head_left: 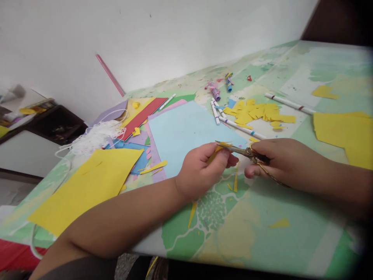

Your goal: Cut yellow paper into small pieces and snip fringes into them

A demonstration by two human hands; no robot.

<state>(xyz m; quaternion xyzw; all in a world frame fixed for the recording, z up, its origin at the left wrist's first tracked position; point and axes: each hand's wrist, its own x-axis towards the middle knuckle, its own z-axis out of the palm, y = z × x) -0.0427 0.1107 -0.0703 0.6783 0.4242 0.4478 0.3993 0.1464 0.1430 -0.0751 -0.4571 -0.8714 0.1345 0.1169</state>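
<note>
My left hand (204, 167) pinches a small piece of yellow paper (216, 153) between thumb and fingers. In my right hand (285, 163) is a pair of scissors (243, 151), my fingers in its handles. The scissor blades point left and lie across the top of the yellow piece, touching it. Beneath and behind my hands is a light blue paper sheet (180, 132). Thin yellow offcuts (236, 179) lie on the table just below the scissors. A pile of cut yellow paper pieces (253, 112) is beyond my right hand.
Yellow sheets (87, 186) lie at left and right. White string (96, 138) is bundled at the left, near a red strip (145, 116). Several white markers (241, 127) and two small paper rolls (215, 92) lie farther back. A wall (175, 39) stands behind the cloth-covered table (233, 233).
</note>
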